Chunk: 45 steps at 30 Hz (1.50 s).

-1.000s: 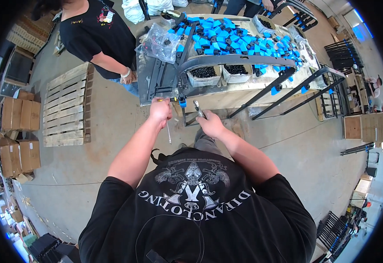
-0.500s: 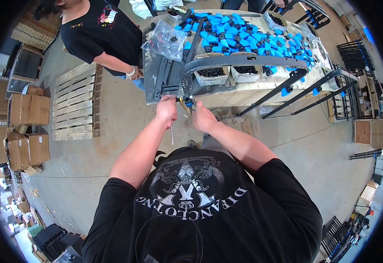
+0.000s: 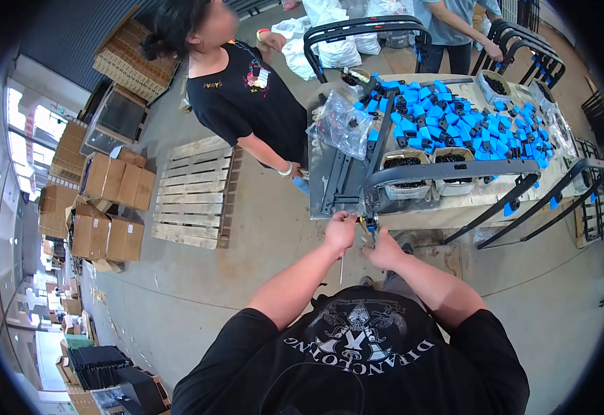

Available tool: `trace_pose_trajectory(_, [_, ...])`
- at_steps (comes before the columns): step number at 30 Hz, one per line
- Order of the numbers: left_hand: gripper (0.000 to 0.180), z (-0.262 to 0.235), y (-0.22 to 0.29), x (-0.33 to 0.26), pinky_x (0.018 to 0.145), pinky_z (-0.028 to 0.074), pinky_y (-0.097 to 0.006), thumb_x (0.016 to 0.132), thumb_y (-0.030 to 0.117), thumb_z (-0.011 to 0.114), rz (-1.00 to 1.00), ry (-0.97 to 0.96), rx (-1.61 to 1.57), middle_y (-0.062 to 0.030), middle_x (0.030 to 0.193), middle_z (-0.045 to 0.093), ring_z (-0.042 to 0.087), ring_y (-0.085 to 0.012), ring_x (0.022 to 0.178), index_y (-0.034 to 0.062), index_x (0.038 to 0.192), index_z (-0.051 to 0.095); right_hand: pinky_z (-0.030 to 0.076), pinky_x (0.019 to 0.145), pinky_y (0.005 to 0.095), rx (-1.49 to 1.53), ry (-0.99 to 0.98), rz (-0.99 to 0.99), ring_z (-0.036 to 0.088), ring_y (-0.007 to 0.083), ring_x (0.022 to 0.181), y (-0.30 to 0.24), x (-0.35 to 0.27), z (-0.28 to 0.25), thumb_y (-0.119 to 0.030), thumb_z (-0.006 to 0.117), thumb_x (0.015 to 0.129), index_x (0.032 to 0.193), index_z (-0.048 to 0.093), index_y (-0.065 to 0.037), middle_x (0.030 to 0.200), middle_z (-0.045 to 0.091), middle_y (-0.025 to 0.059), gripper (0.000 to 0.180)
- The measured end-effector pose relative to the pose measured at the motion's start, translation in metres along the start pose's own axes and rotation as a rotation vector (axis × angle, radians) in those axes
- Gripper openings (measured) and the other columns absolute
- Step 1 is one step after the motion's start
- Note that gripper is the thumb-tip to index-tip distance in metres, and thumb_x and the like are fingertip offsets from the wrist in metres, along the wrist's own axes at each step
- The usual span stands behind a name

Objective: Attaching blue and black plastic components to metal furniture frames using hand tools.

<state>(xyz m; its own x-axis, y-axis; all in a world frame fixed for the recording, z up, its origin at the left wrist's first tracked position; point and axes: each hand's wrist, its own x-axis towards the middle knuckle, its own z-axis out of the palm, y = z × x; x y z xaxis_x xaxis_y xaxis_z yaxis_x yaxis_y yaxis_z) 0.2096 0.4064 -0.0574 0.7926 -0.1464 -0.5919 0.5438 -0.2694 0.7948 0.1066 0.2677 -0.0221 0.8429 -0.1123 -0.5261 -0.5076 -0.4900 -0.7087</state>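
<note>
My left hand [image 3: 341, 232] is closed around a thin silver rod-like tool [image 3: 341, 268], whose shaft points down below the fist. Just to its right is the near end of a black curved metal frame [image 3: 454, 171], with a small blue piece [image 3: 372, 225] on it. My right hand [image 3: 385, 250] is beside and below that end, its thumb and fingers apart; no held object shows. A small yellow bit is visible between the left fingers and the frame end, too small to name. The frame's bar arches over the table's near edge.
Many blue-and-black plastic caps [image 3: 447, 117] are heaped on the table [image 3: 412, 220]. Two boxes of small black parts [image 3: 405, 188] stand near the frame. More black frames [image 3: 571, 183] lean at the right. A co-worker [image 3: 246, 104] stands left, by a wooden pallet [image 3: 194, 190]; another is behind.
The view has swung left and up, so the scene sits lower and further right. The right hand has dropped slightly from the frame end; the left still grips the rod-like tool.
</note>
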Motion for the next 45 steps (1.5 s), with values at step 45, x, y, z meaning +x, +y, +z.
trace_pose_trajectory(45, [0.025,-0.003,-0.081,-0.03,0.064,0.051,-0.036,0.085,0.022,0.073,0.543,0.116,0.355,-0.0076,0.075,0.061,0.061,-0.022,0.066,0.0052,0.09,0.056,0.055,0.08,0.044,0.137,0.251,-0.002,0.07,0.038,0.093,0.068,0.016,0.049,-0.024,0.065,0.09,0.121,0.05,0.0,0.1,0.068,0.0266,0.043])
